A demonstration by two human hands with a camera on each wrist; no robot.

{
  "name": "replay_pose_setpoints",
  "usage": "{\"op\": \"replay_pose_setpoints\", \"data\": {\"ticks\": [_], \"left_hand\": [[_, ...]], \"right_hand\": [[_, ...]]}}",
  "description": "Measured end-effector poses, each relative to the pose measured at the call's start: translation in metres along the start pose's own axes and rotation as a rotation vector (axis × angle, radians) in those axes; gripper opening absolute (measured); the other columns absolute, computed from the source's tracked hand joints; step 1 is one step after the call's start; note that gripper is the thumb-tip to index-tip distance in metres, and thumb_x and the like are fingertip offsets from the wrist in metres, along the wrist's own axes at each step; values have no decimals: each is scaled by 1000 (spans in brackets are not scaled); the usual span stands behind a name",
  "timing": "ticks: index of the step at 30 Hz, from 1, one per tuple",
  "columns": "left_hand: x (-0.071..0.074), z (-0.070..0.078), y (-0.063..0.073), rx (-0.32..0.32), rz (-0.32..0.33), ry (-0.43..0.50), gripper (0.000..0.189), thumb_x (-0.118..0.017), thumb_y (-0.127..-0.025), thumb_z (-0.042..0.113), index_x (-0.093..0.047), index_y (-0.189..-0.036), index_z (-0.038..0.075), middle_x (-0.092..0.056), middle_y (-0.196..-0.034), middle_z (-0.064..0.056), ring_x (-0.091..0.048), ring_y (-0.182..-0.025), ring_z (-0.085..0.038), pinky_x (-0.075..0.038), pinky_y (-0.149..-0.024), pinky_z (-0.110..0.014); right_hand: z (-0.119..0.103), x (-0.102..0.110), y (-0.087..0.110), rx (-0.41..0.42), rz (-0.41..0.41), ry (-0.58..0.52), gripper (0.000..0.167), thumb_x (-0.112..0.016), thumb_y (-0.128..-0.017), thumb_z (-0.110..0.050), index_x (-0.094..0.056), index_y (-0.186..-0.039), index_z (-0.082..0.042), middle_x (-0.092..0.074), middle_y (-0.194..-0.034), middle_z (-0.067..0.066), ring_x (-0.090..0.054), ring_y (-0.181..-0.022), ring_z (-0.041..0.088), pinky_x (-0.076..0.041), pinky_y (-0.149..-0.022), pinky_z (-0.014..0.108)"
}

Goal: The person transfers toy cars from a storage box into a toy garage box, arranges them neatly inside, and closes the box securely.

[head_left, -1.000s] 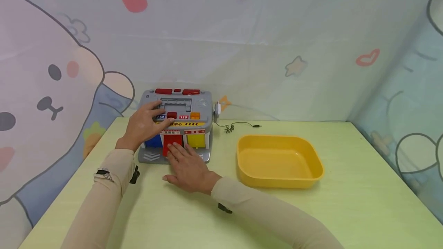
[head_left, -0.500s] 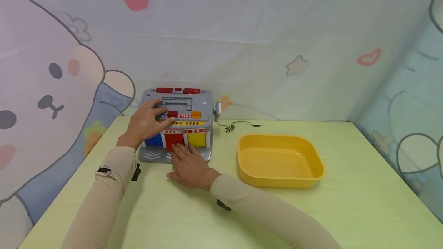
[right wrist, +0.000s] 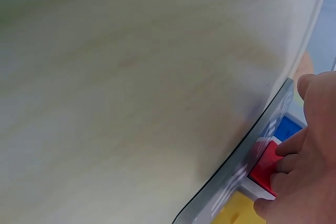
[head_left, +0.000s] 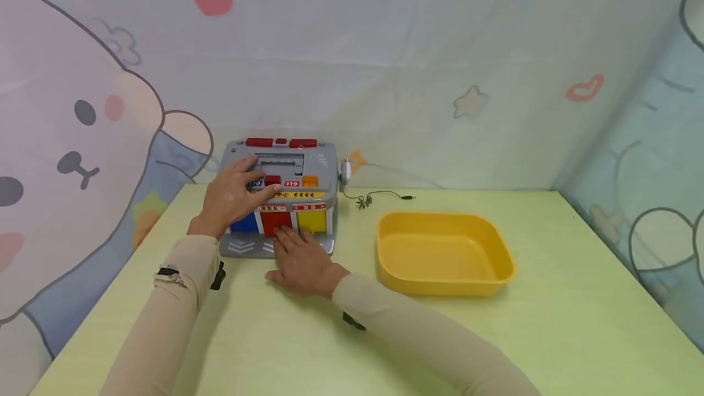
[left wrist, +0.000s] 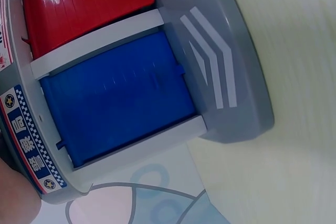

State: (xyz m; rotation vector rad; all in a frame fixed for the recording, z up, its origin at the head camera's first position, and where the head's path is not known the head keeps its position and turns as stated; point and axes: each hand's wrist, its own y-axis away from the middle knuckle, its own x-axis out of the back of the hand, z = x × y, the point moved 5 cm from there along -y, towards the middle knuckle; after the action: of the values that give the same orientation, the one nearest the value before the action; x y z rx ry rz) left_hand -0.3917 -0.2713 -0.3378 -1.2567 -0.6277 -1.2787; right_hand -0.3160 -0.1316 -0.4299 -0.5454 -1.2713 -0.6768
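Note:
A grey toy garage (head_left: 324, 167) stands on the table, with a blue door (left wrist: 118, 98), a red door (head_left: 275, 222) and a yellow door (head_left: 312, 221) across its front. My left hand (head_left: 228, 197) rests over the left part of its roof, fingers spread near the red button (head_left: 272, 180). With extended fingers, my right hand (head_left: 304, 264) touches the lower part of the red door, which lies nearly flush in its frame. In the right wrist view, the right hand's fingers partly cover the red door. Neither hand grips anything.
A yellow plastic tray (head_left: 445, 255) sits right of the garage on the pale green table (head_left: 561, 298). A thin black cable (head_left: 385, 193) with a plug lies behind it. Printed cloth (head_left: 385, 78) hangs along the back and sides.
The red door has swung inward from a slightly raised position to nearly flush, pushed by my right hand, which has moved slightly toward the garage. My left hand has stayed on the roof.

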Motion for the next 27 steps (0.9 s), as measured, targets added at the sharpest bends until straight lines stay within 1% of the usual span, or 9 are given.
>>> {"op": "replay_pose_setpoints", "data": {"ticks": [4,11,19,27], "left_hand": [[3,0,0,-6,24,5,71,-64,-89,60,-64,-133,4,-36,-160,-17,-32,-147,-42,-32,-116,-61],[1,0,1,-5,9,18,74,-62,-89,63,-64,-133,4,-36,-160,-17,-31,-148,-42,-31,-116,-61],[1,0,-1,-19,46,20,70,-65,-89,61,-66,-131,5,-39,-159,-16,-33,-147,-40,-34,-115,-61],[0,1,1,-23,61,18,68,-66,-88,59,-67,-130,5,-41,-158,-17,-35,-146,-41,-36,-114,-61]], "right_hand": [[1,1,-2,-2,5,27,75,-28,-102,-62,-31,-157,-11,-24,-167,5,-23,-155,22,-21,-126,45],[1,0,-3,-12,-39,12,76,-27,-102,-63,-28,-158,-11,-21,-168,5,-20,-156,21,-19,-127,45],[3,2,-3,-18,-41,34,75,-28,-103,-61,-28,-158,-11,-22,-168,4,-20,-156,21,-18,-127,44],[4,-1,-5,-25,-41,18,75,-29,-102,-61,-29,-158,-11,-23,-168,4,-20,-155,20,-18,-127,43]]}}
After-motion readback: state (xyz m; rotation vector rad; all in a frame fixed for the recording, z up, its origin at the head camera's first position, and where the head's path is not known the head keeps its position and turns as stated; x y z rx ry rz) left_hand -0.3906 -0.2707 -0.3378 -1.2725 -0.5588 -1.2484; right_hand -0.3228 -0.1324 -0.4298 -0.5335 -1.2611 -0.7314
